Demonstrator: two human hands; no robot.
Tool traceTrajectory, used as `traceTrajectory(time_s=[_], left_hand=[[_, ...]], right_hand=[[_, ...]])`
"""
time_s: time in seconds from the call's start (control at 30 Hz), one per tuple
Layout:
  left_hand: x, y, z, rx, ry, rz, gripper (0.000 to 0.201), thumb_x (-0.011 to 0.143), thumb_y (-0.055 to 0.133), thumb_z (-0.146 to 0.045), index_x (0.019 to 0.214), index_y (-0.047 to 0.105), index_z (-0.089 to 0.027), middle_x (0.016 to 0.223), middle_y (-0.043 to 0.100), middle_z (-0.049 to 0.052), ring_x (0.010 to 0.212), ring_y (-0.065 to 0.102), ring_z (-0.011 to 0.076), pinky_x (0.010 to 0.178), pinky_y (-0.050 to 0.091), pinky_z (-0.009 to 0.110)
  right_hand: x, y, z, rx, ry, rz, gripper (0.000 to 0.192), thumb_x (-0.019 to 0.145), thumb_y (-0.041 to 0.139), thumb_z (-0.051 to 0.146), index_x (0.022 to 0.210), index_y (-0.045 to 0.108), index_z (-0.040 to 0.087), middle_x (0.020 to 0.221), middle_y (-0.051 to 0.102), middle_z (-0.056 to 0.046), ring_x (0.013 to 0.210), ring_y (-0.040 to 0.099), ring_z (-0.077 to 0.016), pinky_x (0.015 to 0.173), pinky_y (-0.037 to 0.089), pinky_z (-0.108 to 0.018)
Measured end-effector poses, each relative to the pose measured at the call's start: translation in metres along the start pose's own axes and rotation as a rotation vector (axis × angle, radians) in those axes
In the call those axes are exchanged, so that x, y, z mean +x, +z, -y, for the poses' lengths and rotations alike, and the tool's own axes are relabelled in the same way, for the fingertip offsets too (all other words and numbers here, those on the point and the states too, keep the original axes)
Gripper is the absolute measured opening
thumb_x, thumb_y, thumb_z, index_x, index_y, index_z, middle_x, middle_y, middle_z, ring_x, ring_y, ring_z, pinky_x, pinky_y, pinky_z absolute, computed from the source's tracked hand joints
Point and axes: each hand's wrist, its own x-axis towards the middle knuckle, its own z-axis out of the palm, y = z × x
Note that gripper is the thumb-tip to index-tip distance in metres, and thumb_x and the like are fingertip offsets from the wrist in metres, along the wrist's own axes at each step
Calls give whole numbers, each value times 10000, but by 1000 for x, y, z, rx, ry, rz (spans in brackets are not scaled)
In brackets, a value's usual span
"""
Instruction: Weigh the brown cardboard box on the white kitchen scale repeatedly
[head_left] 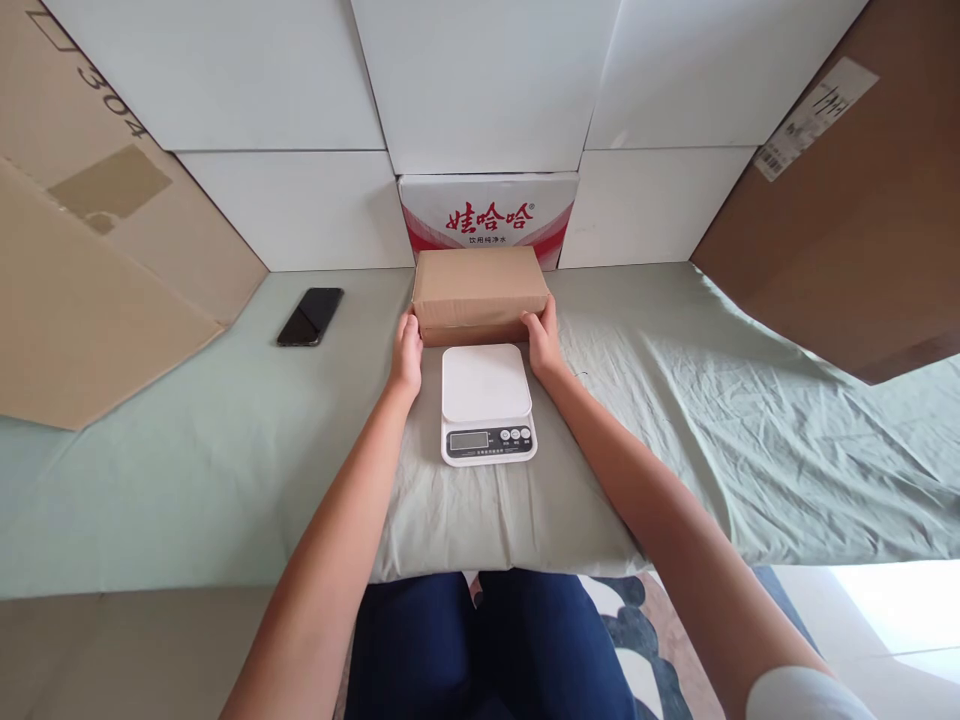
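Two bare forearms reached out from the near edge over dark blue trousers, and between them a white kitchen scale [487,403] sat square on the pale green cloth [675,420] that covered the surface, its small grey display and row of round buttons turned toward the person so it could be read. The scale's platform was smooth, glossy plastic with rounded corners and nothing on it. Just beyond it lay a brown cardboard box [478,290], matte, sharp-edged and closed, touching or nearly touching the scale's far edge. The left hand [407,357] pressed flat against the box's left end and the right hand [541,340] against its right end, fingers partly curled round the lower corners, a two-sided clamp suited to a box too wide for one palm (whether it had left the cloth, I could not tell). The cloth was soft and creased, more so at the right. Farther left a black phone [310,316] lay face up. Behind the box stood a red-and-white printed carton [487,218], flanked by plain white boxes [300,205] and large brown cardboard sheets [847,220].
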Motion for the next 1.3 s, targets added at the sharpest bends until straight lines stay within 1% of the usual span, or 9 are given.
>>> traceTrajectory(time_s=[0.13, 0.2, 0.33, 0.47, 0.67, 0.8, 0.93, 1.1, 1.3], left_hand=[[9, -26, -12, 78, -10, -255, 654, 978, 458, -567, 1531, 449, -219, 1738, 291, 80, 1635, 185, 208, 1327, 174, 398], [11, -40, -21, 49, -44, -322, 641, 1017, 344, -525, 1570, 387, -204, 1762, 213, 78, 1643, 123, 190, 1332, 145, 403], [11, -54, -33, 3, -94, -344, 638, 1034, 206, -537, 1572, 402, -255, 1762, 215, 44, 1637, 118, 192, 1334, 156, 435], [10, -51, -35, 11, -110, -328, 653, 1027, 198, -567, 1570, 414, -277, 1756, 238, 37, 1634, 140, 203, 1335, 160, 454], [13, -54, -27, 20, -100, -296, 725, 1015, 194, -609, 1594, 365, -206, 1766, 187, 92, 1634, 137, 197, 1329, 180, 390], [18, -65, -17, 33, -71, -250, 703, 1006, 226, -645, 1578, 400, -276, 1763, 207, 59, 1636, 116, 230, 1336, 140, 461], [21, -68, -10, 52, -47, -216, 702, 992, 280, -685, 1586, 391, -327, 1765, 196, 27, 1640, 93, 245, 1338, 79, 506], [15, -51, -15, 43, -77, -158, 772, 967, 296, -730, 1598, 383, -293, 1765, 182, 52, 1635, 133, 228, 1332, 145, 440], [3, -21, -16, 15, -78, 28, 811, 906, 378, -805, 1547, 469, -317, 1742, 269, 36, 1624, 201, 221, 1315, 208, 385]], right_hand=[[13, -21, -10, 42, 105, -207, 791, 857, 509, 462, 1562, 210, 264, 1714, 235, -114, 1596, 299, -267, 1317, 233, -546], [23, -40, -17, 53, 143, -320, 768, 869, 480, 469, 1562, 205, 285, 1715, 233, -101, 1626, 239, -245, 1321, 204, -559], [36, -74, -29, 77, 170, -394, 721, 866, 469, 490, 1542, 256, 354, 1659, 333, -53, 1613, 283, -208, 1315, 214, -574], [39, -82, -34, 103, 174, -425, 716, 862, 485, 479, 1535, 283, 342, 1621, 389, -59, 1579, 355, -207, 1311, 239, -565], [35, -76, -33, 48, 152, -378, 739, 861, 496, 468, 1546, 276, 297, 1645, 352, -89, 1582, 331, -210, 1321, 225, -525], [31, -73, -28, 19, 125, -350, 709, 876, 467, 463, 1538, 277, 292, 1653, 349, -89, 1595, 307, -215, 1322, 203, -549], [28, -67, -22, 50, 148, -325, 641, 872, 487, 433, 1489, 349, 328, 1651, 390, -51, 1581, 334, -196, 1325, 204, -547], [25, -55, -19, 97, 174, -191, 653, 851, 527, 477, 1474, 395, 333, 1637, 427, -46, 1557, 380, -219, 1322, 226, -548], [21, -37, -31, 102, 156, 15, 689, 873, 500, 558, 1515, 352, 359, 1646, 424, -12, 1553, 392, -204, 1322, 245, -547]])
